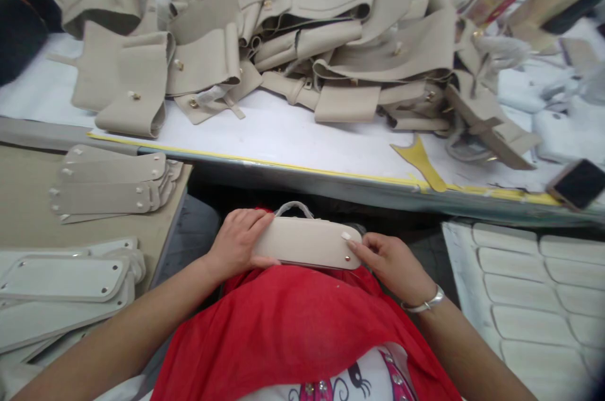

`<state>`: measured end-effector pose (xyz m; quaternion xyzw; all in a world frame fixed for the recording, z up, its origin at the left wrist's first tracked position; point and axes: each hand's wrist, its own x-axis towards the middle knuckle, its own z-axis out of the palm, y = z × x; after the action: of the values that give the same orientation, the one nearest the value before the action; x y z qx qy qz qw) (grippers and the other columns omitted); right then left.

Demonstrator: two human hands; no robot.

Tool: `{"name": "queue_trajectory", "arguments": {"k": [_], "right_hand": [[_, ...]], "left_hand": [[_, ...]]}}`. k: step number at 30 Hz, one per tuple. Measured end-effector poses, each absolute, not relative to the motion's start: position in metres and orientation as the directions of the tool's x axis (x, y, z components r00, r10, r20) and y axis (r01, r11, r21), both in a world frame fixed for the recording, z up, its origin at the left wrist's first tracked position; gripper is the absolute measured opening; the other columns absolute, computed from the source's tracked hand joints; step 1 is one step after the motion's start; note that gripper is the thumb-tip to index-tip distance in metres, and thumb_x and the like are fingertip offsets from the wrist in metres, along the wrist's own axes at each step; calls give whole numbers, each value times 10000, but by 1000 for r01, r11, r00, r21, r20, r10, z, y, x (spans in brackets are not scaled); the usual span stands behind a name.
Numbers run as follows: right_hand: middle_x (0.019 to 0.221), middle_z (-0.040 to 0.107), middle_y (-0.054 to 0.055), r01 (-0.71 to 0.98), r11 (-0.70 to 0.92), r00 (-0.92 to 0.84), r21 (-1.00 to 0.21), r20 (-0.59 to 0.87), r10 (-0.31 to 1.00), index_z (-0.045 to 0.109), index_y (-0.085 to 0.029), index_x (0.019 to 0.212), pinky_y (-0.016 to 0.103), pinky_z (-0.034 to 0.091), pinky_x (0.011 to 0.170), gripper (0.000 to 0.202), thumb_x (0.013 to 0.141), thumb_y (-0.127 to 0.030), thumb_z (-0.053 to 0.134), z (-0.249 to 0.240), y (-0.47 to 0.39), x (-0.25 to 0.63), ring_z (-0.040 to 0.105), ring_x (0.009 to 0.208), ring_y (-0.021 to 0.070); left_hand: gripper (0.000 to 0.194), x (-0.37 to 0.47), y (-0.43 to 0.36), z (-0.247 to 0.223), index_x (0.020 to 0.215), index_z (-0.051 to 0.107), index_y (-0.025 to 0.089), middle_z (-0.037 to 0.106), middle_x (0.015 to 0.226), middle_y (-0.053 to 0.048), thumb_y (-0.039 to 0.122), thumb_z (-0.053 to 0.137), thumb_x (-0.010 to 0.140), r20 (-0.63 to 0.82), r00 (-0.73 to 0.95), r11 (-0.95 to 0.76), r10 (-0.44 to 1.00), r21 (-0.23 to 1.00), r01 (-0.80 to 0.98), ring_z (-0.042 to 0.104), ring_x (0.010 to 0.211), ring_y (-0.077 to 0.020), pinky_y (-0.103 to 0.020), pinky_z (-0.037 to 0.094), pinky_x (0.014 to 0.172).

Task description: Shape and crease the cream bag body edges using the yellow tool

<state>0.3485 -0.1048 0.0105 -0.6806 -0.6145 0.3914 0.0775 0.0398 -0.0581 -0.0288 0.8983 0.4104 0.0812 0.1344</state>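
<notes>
Two hands grip one smooth, rounded beige leather panel (307,242); left hand (236,240) fingers, right hand (390,262) fingers pinching its ends.

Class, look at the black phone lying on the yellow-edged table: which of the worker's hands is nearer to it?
Right. The right hand pinches the beige panel's end, below and left of the phone. The left hand grips the panel's far end, farther away.

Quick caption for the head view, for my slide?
Left hand and right hand hold a beige bag base panel over a red-clothed lap.
</notes>
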Motion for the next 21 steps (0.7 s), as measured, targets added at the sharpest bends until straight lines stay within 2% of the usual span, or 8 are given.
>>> {"name": "queue_trajectory", "arguments": {"k": [4, 8, 12, 18, 21], "right_hand": [[528, 442, -35, 773, -215, -60, -597, -406, 912, 470, -172, 576, 225, 247, 490, 435, 840, -515, 426, 12, -107, 350, 378, 506, 89], [517, 459, -31, 790, -207, -51, -577, -398, 916, 511, -168, 572, 229, 230, 485, 419, 831, -491, 447, 12, -107, 351, 384, 489, 85], [522, 493, -21, 797, -183, -55, -576, -372, 927, 544, -169, 581, 231, 231, 490, 421, 819, -505, 457, 9, -108, 352, 401, 489, 88], [520, 513, -5, 825, -157, -55, -542, -355, 933, 546, -172, 561, 242, 210, 480, 444, 821, -518, 444, 10, -108, 352, 392, 480, 94], [532, 528, 3, 846, -140, -58, -514, -351, 935, 552, -174, 567, 243, 208, 481, 425, 824, -496, 447, 13, -109, 350, 398, 478, 96]], "left_hand": [[785, 43, -58, -26, 1296, 443, 206, 554, 1129, -125, 678, 535, 675, 40, 686, -672, 727, 245, 699, 489, 1046, -296, -543, 203, 1029], [775, 47, -58, -24, 1307, 437, 202, 543, 1169, -147, 679, 506, 700, 30, 716, -709, 698, 168, 684, 492, 1066, -317, -609, 125, 1036], [763, 48, -59, -24, 1317, 425, 189, 501, 1251, -158, 655, 507, 718, 42, 726, -721, 687, 162, 673, 475, 1114, -318, -574, 162, 1049], [731, 52, -58, -19, 1298, 419, 158, 524, 1220, -159, 628, 492, 744, -24, 753, -743, 658, 146, 653, 475, 1112, -297, -543, 170, 1055], [788, 76, -61, -17, 1287, 410, 125, 506, 1234, -175, 665, 491, 719, -32, 764, -747, 645, 184, 639, 459, 1124, -304, -507, 240, 1028]]}}
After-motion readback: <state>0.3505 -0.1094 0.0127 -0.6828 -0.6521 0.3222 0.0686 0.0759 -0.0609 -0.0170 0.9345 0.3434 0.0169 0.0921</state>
